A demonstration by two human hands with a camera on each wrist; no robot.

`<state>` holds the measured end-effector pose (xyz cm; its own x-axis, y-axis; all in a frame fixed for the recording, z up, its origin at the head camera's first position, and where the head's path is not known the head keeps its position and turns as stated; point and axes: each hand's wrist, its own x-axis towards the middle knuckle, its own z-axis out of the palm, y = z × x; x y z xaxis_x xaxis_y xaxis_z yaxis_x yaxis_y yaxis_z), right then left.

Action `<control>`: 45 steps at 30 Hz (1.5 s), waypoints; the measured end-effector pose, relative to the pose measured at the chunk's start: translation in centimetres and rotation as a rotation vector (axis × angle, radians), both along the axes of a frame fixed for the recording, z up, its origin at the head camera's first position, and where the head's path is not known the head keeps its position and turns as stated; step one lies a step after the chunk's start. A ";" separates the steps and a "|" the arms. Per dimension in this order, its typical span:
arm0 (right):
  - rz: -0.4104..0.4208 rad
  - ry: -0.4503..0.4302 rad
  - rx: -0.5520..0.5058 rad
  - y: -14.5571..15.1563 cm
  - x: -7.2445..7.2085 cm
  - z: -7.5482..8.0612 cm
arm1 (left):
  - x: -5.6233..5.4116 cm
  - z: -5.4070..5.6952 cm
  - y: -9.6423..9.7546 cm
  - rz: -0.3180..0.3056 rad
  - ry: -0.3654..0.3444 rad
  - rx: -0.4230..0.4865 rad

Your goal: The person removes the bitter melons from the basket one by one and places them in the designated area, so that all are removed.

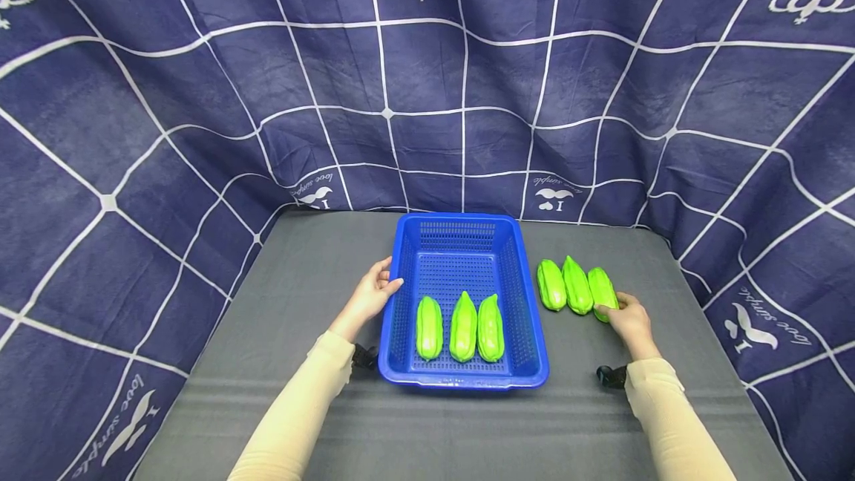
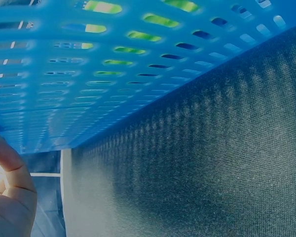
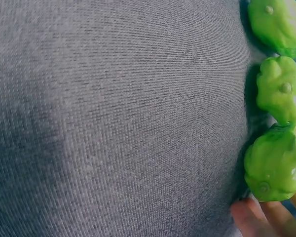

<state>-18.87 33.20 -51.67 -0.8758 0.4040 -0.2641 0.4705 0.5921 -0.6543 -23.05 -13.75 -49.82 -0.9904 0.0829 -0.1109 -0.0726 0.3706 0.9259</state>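
Observation:
A blue plastic basket holds three bright green, ridged, bitter-gourd-like vegetables in its near half. At its left side my left hand holds the rim, thumb over the edge; in the left wrist view part of the hand shows below the slotted wall. Right of the basket, three more such vegetables lie side by side on the table. My right hand grips the rightmost green vegetable. The right wrist view shows fingers around that vegetable, which touches its neighbour.
Grey cloth covers the table. A dark blue curtain with white lines hangs behind and along both sides. Black wrist straps sit at the cuffs. The basket's right wall stands between its contents and the three vegetables outside.

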 end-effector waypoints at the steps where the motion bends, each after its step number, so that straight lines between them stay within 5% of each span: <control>1: 0.003 0.004 -0.005 0.0 0.0 0.0 | 0.0 0.0 0.0 0.000 0.003 -0.001; 20: 0.053 0.177 -0.004 -2.5 -1.6 5.4 | -0.1 0.6 0.0 -0.001 0.016 -0.012; 29: 0.092 0.223 -0.044 -4.4 -1.8 6.8 | 0.0 0.2 -0.1 -0.010 0.012 -0.018; 45: 0.261 0.351 -0.165 -9.8 -2.3 10.0 | 0.1 0.1 0.1 0.003 0.004 -0.003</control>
